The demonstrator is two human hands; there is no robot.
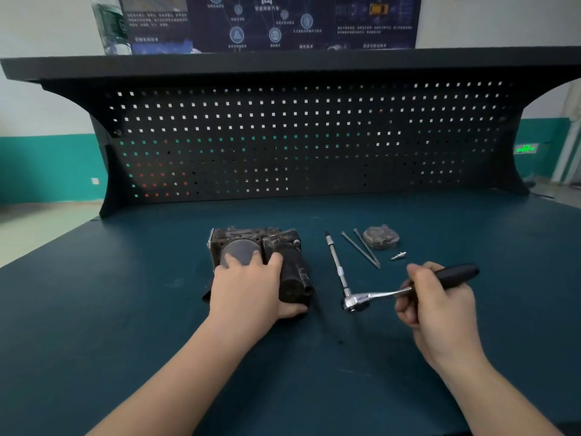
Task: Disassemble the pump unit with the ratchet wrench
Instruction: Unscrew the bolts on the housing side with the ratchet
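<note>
Fingers [408,305] of the right hand [440,313] are curled shut around the black handle of the ratchet wrench [405,289], thumb on top, while the left hand [248,287] lies palm-down on the pump unit [261,262] with its fingers spread over the round grey cap and its thumb hooked around the near right corner, pressing rather than clenching.

One pump unit sits on the dark teal surface [125,309], a little left of centre. One ratchet wrench lies at the pump's 3 o'clock: its chrome head rests on the surface just beside the pump's near right corner, and one long extension bar [336,262] runs from that head away toward 12 o'clock. Two long thin bolts [361,248] lie side by side, slightly crossed at the near ends, at the bar's 3 o'clock. One round grey cover plate [381,237] lies just beyond them, and one small silver fitting [398,256] sits at the plate's 5 o'clock, near the right hand's knuckles.

Open room is wide at 9 o'clock of the pump and along the whole near strip at 6 o'clock, crossed only by the two forearms. At 12 o'clock a clear band separates the pump from the black pegboard [283,143] that closes off the back edge. The surface's left edge slants away at 9 o'clock; the right side stays bare past the wrench handle.
</note>
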